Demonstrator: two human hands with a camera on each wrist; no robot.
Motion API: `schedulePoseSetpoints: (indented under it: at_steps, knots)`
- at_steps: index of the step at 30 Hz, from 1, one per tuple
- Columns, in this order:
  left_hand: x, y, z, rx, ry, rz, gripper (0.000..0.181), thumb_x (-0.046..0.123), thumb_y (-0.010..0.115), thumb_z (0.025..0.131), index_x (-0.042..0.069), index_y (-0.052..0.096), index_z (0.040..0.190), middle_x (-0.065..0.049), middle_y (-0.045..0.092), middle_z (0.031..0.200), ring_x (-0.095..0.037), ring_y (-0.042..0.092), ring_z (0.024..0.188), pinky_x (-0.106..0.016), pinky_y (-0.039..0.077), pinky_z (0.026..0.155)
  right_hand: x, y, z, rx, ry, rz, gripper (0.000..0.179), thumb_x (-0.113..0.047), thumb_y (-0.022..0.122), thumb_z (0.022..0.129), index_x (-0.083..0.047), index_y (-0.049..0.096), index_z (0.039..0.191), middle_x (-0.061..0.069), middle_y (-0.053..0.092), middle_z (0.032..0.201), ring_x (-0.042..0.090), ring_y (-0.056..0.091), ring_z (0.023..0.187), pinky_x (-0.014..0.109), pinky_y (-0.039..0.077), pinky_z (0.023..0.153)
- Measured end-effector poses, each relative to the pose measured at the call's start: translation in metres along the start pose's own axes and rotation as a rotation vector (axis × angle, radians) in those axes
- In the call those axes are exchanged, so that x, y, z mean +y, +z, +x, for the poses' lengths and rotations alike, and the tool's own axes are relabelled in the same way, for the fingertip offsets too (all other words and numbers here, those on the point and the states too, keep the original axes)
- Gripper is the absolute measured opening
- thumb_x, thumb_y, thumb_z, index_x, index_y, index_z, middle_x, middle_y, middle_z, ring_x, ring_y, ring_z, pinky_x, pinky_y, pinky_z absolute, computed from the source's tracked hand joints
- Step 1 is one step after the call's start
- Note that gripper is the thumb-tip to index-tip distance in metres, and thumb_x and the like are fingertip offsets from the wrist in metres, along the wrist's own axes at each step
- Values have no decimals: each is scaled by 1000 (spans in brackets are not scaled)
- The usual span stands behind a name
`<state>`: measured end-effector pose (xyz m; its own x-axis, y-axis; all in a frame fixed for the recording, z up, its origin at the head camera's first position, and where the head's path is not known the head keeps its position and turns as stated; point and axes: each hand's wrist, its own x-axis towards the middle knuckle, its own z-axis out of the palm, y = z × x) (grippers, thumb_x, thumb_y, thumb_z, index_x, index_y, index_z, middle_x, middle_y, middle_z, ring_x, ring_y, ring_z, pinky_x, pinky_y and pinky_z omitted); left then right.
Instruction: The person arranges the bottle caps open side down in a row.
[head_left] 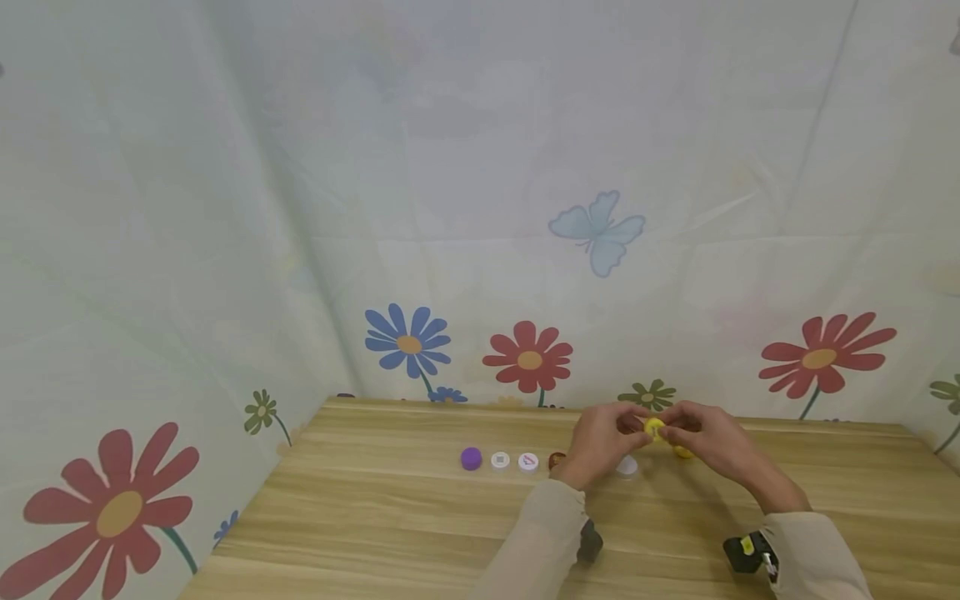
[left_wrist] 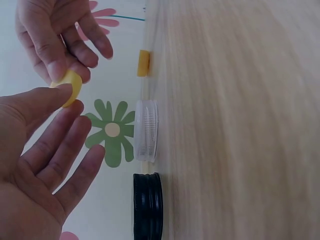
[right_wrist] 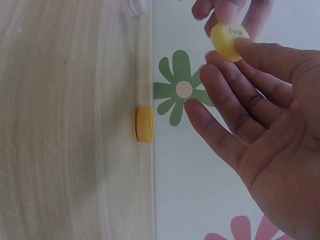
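Note:
Both hands pinch one yellow bottle cap (head_left: 654, 429) between thumbs and fingertips, raised above the table. The left hand (head_left: 602, 440) grips its left side and the right hand (head_left: 711, 439) its right side. Green print shows on the face of the yellow cap (right_wrist: 229, 42) in the right wrist view. A second, orange-yellow cap (right_wrist: 145, 124) lies on the table below the right hand. Under the left hand lie a clear ribbed cap (left_wrist: 147, 131) and a black ribbed lid (left_wrist: 148, 206), seen edge-on in the left wrist view; the black lid is hidden behind the left hand from the head.
To the left, a purple cap (head_left: 471, 458), a white cap (head_left: 500, 460), another white cap with a printed mark (head_left: 528, 462) and a dark red cap (head_left: 557, 460) continue the row on the wooden table (head_left: 360, 517). A flower-printed cloth (head_left: 465, 208) hangs behind.

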<state>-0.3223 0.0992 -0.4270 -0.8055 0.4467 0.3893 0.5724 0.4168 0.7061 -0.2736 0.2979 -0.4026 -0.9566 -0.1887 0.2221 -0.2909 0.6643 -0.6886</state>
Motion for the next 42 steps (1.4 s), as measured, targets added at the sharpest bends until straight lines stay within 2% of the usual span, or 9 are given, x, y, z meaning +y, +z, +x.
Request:
schedulePoseSetpoints:
  at_steps: [5,15,24,31,36,42]
  knots:
    - [-1,0,0,-15,3,-19,29,10,86,91,16,80,119,11,77,88,6,65,80,-13,51,77,0,0,1,-14,9,12,25,-14,69,105,6,68,120,13,75,107,32,72,100,45,59,82]
    - [-2,0,0,-31,-1,24,29,14,87,90,18,81,118,14,75,86,7,63,79,-14,49,76,2,-1,1,-38,-15,28,24,-11,69,104,5,69,122,10,75,103,29,72,96,42,60,79]
    - [-1,-1,-1,-23,-19,42,26,21,88,90,19,82,115,15,74,87,5,62,81,-16,48,77,4,-2,2,-58,-33,44,28,0,75,95,6,70,122,10,73,106,30,70,99,32,59,78]
    - [-1,1,0,-43,-40,64,22,20,88,91,20,84,112,16,77,99,3,65,91,-16,49,82,6,0,3,-52,-33,15,26,-1,77,93,3,72,118,8,72,106,27,67,98,30,57,78]
    - [-1,0,-2,-87,-52,63,23,18,88,90,22,85,112,17,77,102,4,64,99,-18,49,87,8,3,2,-67,-45,31,24,-2,79,92,3,73,115,9,72,104,24,66,95,29,57,77]
    - [-3,1,-2,-112,-32,107,26,13,89,88,18,84,114,15,77,99,-1,66,94,-16,49,81,15,7,3,-88,-90,42,22,-1,81,91,3,73,111,7,73,102,22,66,91,27,56,76]
